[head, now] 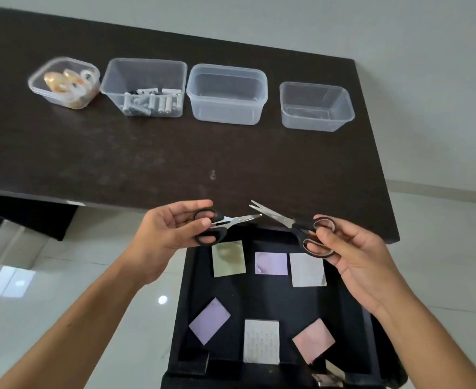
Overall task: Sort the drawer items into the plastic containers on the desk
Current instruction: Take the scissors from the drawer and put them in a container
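A: Scissors, qty & heading?

B: 2 pr, both held above the open drawer [352, 327] at the desk [119, 153] front edge. Left hand [169, 234] pinches black-handled scissors [220, 224] by the finger loops; long axis near level, tips point right, blades almost together. Right hand [354, 254] grips grey-lined scissors [295, 227] by the loops; axis slants, tips point up-left, blades slightly parted. The 2 sets of tips nearly meet but stay apart.

A: Containers?

B: 4 clear plastic tubs in a row along the desk's far side. L to R: tape tub [64, 82] w/ tape rolls, count unclear, blurred; battery tub [144, 87] w/ batteries piled, too many overlapping to count; third tub [227, 94] and fourth tub [317, 106] show nothing inside.

A: Drawer stock?

B: 6 sticky-note pads: olive pad [228, 258], lilac pad [271, 263], pale grey pad [307, 269], purple pad [209, 320], white patterned pad [261, 341], pink pad [313, 340].

A: Unclear items?

B: Metal object [328, 374] at the drawer's near right corner, partly cut off, can't ID. Small mark on desk centre [213, 174], can't ID.
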### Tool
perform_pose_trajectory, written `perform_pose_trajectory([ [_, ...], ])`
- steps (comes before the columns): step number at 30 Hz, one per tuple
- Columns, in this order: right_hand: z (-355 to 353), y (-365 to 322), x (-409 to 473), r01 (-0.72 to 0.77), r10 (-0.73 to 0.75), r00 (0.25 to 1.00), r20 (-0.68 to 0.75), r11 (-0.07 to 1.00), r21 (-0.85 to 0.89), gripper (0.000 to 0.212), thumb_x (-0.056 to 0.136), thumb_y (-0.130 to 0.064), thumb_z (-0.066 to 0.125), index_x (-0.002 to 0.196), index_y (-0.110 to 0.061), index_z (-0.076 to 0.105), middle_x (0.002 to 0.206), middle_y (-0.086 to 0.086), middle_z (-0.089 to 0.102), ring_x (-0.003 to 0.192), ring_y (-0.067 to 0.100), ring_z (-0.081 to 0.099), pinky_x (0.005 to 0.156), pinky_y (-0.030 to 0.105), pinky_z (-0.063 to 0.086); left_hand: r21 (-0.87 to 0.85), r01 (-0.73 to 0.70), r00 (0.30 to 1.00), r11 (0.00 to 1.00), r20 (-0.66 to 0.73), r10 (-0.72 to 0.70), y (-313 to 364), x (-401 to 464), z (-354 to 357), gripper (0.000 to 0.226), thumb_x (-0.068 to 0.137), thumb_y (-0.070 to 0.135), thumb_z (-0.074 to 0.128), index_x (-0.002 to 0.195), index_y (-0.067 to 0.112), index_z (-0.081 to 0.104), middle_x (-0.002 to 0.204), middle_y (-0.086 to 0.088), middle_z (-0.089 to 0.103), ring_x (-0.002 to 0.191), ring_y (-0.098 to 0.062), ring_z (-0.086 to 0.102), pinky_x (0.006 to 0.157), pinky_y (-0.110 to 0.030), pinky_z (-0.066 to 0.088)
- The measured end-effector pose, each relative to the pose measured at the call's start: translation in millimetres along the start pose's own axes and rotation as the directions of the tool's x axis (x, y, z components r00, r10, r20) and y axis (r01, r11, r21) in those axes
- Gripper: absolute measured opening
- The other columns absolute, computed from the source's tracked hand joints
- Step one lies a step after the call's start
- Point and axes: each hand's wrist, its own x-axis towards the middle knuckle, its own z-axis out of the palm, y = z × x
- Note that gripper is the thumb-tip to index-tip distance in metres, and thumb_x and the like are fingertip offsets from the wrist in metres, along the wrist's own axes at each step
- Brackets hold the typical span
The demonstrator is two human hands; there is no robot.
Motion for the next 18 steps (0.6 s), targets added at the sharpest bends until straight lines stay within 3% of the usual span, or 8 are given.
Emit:
perform_pose_trajectory([
  [3,29,-23,28,0.048,-0.049,0.999,0.015,0.999,0.018,0.031,0.075,-0.009,0.078,0.106,-0.008,0.083,0.093,0.007,0.075,0.091,0.021,0.078,0.079,0.028,0.065,-0.005,-0.048,0.999,0.999,-0.022,0.047,31,28,-10,0.041,0.078,0.005,0.076,0.119,0.005,0.075,0.107,-0.017,0.077,0.091,-0.021,0.075,0.075,-0.033,0.065],
  [6,59,-52,60,0.102,-0.102,0.995,0.011,0.994,0.046,0.040,0.081,-0.004,0.075,0.121,-0.009,0.075,0.092,0.005,0.075,0.093,0.019,0.077,0.083,0.031,0.065,-0.032,-0.091,0.994,0.995,-0.055,0.089,73,62,-15,0.042,0.077,0.005,0.076,0.119,0.003,0.073,0.106,-0.015,0.078,0.089,-0.018,0.077,0.073,-0.029,0.065],
  [9,74,-75,82,0.147,-0.147,0.989,-0.009,0.986,0.075,0.036,0.089,0.003,0.070,0.124,-0.006,0.072,0.091,0.003,0.076,0.092,0.019,0.078,0.084,0.030,0.065,-0.022,-0.144,0.988,0.989,-0.053,0.143,106,93,-12,0.041,0.079,0.005,0.076,0.120,0.001,0.072,0.107,-0.016,0.078,0.088,-0.020,0.076,0.073,-0.029,0.065],
  [15,83,-105,116,0.186,-0.179,0.981,-0.077,0.979,0.087,0.045,0.079,-0.005,0.074,0.124,-0.003,0.072,0.093,0.005,0.078,0.093,0.020,0.080,0.085,0.032,0.065,0.045,-0.203,0.979,0.978,0.003,0.203,175,171,6,0.025,0.094,-0.001,0.069,0.119,-0.001,0.071,0.104,-0.013,0.080,0.083,-0.022,0.077,0.073,-0.028,0.066],
  [18,87,-114,134,0.189,-0.181,0.979,-0.089,0.977,0.095,0.045,0.082,-0.002,0.072,0.126,0.000,0.070,0.094,0.006,0.078,0.093,0.020,0.080,0.083,0.030,0.065,0.090,-0.197,0.980,0.976,0.032,0.195,190,203,14,0.027,0.094,0.000,0.071,0.121,-0.001,0.071,0.109,-0.016,0.079,0.093,-0.026,0.079,0.078,-0.031,0.066],
])
